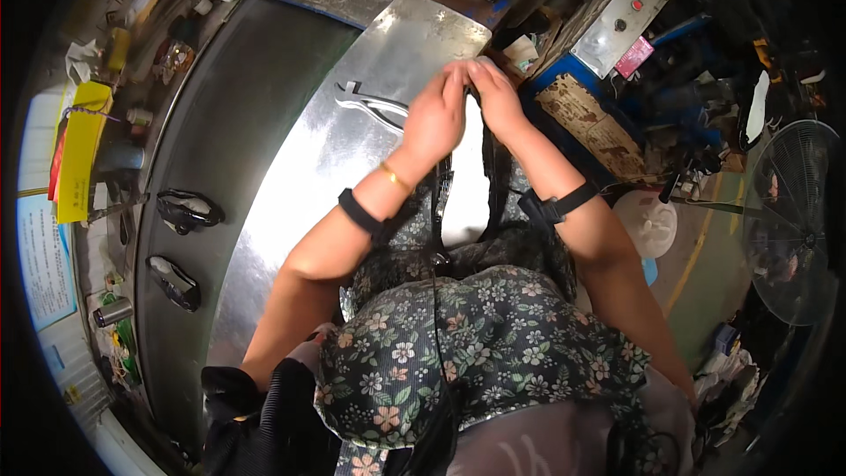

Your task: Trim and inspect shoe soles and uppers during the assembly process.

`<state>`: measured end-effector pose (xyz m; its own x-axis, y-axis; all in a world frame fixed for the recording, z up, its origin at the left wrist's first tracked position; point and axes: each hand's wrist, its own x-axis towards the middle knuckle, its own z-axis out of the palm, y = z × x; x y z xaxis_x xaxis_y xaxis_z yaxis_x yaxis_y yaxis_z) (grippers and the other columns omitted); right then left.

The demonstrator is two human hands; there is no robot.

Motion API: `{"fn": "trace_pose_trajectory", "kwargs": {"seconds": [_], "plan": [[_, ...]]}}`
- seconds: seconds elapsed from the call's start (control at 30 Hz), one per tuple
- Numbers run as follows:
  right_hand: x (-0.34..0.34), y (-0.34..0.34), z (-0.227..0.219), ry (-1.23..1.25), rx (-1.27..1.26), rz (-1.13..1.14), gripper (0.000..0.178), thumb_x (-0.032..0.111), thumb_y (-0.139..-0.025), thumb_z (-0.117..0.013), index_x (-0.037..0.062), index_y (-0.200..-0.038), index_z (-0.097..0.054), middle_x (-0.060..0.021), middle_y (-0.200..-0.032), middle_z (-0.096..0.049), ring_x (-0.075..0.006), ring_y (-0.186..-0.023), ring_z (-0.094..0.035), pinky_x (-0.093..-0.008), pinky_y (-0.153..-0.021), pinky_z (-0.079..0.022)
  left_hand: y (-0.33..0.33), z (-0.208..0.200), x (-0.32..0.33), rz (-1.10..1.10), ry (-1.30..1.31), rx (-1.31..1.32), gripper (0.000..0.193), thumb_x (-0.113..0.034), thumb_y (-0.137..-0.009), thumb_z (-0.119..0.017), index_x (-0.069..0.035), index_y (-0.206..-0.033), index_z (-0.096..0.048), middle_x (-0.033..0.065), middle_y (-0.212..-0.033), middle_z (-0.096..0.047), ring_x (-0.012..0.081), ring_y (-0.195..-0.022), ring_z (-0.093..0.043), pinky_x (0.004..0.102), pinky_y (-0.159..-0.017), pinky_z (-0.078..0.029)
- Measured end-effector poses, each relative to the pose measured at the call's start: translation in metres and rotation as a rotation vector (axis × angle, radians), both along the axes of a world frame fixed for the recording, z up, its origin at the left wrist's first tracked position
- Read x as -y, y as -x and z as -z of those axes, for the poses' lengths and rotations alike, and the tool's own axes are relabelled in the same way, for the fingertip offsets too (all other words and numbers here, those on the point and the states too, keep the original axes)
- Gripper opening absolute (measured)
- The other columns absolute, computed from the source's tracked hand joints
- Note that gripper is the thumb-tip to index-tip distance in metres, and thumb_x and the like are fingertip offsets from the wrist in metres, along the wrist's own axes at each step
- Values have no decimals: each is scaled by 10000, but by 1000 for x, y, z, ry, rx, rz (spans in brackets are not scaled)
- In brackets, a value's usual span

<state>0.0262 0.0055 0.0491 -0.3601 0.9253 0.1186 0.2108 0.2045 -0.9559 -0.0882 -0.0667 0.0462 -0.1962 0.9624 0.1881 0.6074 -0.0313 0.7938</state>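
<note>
From my remote station I had the black shoe piece, its white sole-shaped face [467, 198] up, at centre, pointing toward twelve o'clock. My left hand [438, 113] and right hand [496, 99] met over its far end, fingers close together; whether they pinched its edge I couldn't tell. I judged the step to be working that end by hand, the next move calling for even pressure. Pliers [374, 108] lay at ten o'clock on the metal table [291, 172]; two black shoes [187, 210] sat between eight and nine on the dark belt [264, 62].
</note>
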Motion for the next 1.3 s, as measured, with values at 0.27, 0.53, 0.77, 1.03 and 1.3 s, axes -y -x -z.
{"fn": "trace_pose_trajectory", "kwargs": {"seconds": [0.27,0.53,0.77,1.03,1.3], "plan": [[-5,-23,-9,710,-649,-508,665,603,-972,-370,2,-1051,-643,-95,-1023,-661,-177,-926,-622,-316,-841,-506,-17,-12,104,177,328,918,1093,-158,-721,-851,54,-1488,-102,202,-1396,-421,274,-1293,-425,374,-1093,-339],[-164,-271,-134,-179,703,-4,327,243,-947,-573,8,-1158,-654,-114,-1141,-679,-217,-1022,-644,-293,-897,-473,83,-22,111,-340,15,-226,1124,-169,-619,-894,19,-1476,-191,326,-1284,-509,394,-1164,-556,410,-982,-460],[-206,-537,-135,-293,933,902,871,483,-738,-699,109,-1462,-392,-239,-1382,-479,-353,-1255,-487,-398,-1033,-360,70,25,177,65,352,-468,514,-97,-854,-637,-4,-1338,-490,296,-1459,-342,466,-1397,-251,562,-1140,-203],[-57,-324,-94,-551,327,627,721,34,-753,-757,17,-1398,-436,-145,-1314,-514,-238,-1160,-519,-341,-1001,-406,24,-8,114,234,103,416,317,-252,-928,-619,-13,-1133,-648,179,-1095,-675,283,-984,-665,350,-853,-507],[106,-65,-65,-517,142,-298,1146,495,-736,-792,-16,-1509,-116,-229,-1526,-257,-384,-1354,-357,-468,-1121,-268,-3,-54,10,9,2,1650,584,-507,-1027,-324,-8,-1141,-605,89,-946,-675,167,-777,-631,295,-737,-510]]}}
